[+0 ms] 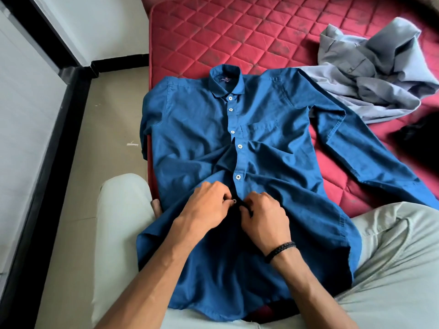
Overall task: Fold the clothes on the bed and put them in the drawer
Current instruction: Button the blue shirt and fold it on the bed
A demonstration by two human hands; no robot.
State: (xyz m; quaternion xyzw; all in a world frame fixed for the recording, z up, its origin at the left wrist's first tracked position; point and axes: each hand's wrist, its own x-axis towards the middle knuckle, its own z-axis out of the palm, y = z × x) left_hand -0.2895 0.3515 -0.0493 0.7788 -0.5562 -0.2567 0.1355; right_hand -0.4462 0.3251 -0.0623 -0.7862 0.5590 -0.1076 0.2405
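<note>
A dark blue button-up shirt (194, 129) lies face up on the red quilted mattress (237, 29), collar away from me, its lower part draped over my lap. Several white buttons down the front are fastened. My left hand (206, 205) pinches a button at the placket low on the shirt. My right hand (263, 217), with a black braided band on the wrist, grips the placket edge right beside it. One long sleeve (370, 153) stretches out to the right across the mattress.
A crumpled grey-blue garment (370, 74) lies on the mattress at the upper right, touching the blue shirt's shoulder. Something dark (415, 136) sits at the right edge. My legs in pale trousers (392, 269) flank the shirt. Beige floor (111, 110) and a white wall are on the left.
</note>
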